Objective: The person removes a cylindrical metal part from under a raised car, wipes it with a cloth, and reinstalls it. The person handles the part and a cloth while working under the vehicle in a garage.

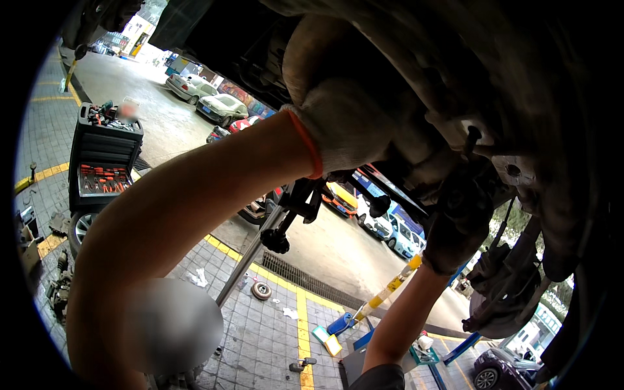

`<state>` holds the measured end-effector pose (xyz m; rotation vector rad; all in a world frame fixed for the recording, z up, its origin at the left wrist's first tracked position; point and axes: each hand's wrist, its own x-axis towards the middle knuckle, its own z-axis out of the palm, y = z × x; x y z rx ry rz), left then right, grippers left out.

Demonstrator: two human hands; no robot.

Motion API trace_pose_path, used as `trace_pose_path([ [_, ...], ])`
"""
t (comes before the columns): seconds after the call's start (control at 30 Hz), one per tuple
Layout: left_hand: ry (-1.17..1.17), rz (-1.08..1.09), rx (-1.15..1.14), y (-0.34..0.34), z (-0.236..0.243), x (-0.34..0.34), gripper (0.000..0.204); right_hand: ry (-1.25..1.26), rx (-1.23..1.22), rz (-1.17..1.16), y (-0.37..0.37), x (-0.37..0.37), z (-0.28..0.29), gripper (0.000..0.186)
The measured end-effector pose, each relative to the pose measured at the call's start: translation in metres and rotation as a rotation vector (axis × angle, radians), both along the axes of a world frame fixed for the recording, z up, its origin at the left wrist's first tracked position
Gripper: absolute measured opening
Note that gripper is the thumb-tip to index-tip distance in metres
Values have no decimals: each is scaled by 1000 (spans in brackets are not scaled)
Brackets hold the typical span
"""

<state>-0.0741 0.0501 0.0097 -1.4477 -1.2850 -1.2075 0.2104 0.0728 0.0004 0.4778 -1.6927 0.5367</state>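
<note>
My left hand (351, 123), in a pale knit glove with an orange cuff, reaches up against the dark underside of a raised vehicle (390, 39). Its fingers disappear into shadow beside a rounded part (315, 55). Lower and to the right, my right hand (458, 227), in a dark-looking glove, is raised to the underparts and appears closed around something dark. What it grips is too shadowed to name. Just above it sits a metal bracket (513, 169) with a round hole. A silver pole (250, 257) with black fittings (302, 201) stands below my left wrist.
A black tool chest (107, 153) with orange-handled tools stands at left. On the tiled floor lie a round metal part (261, 290), a cordless power tool (302, 364) and a blue cylinder (340, 324). A yellow-and-white post (393, 286) rises near a floor grate (312, 281). Parked cars (221, 107) line the background.
</note>
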Motion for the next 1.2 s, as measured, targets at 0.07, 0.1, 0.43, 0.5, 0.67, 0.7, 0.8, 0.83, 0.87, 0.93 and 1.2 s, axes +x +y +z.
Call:
trace_pose_path([
  [0.07, 9, 10, -3, 0, 0, -1, 42, 79, 18, -80, -2, -5, -3, 45],
  [0.1, 14, 18, -6, 0, 0, -2, 42, 110, 32, -126, -3, -8, -5, 44],
  [0.43, 102, 49, -32, -11, -4, -5, 42, 269, 110, -166, -14, -1, -19, 35],
  [0.5, 131, 42, -39, -14, -6, -4, 42, 361, 239, -517, -8, 8, -15, 32],
  [0.67, 274, -30, 95, -19, -2, -5, 43, 253, 198, -385, 15, 29, 2, 29],
  [0.7, 262, 1, 14, -20, -4, -4, 43, 215, 289, -421, 20, 30, 4, 28],
  [0.8, 271, 42, -61, -23, -4, -5, 43, 160, 225, -313, 28, 32, 7, 42],
  [0.83, 299, 88, 15, -23, -4, -5, 43, 155, 226, -361, 29, 32, 8, 41],
  [0.87, 288, 58, -63, -24, -4, -5, 43, 211, 251, -489, 30, 31, 9, 42],
  [0.93, 303, 77, -67, -26, -5, -6, 43, 259, 422, -742, 30, 29, 11, 42],
  [1.2, 303, 78, -31, -24, -6, -6, 44, 107, 61, -87, 24, 30, 13, 41],
])
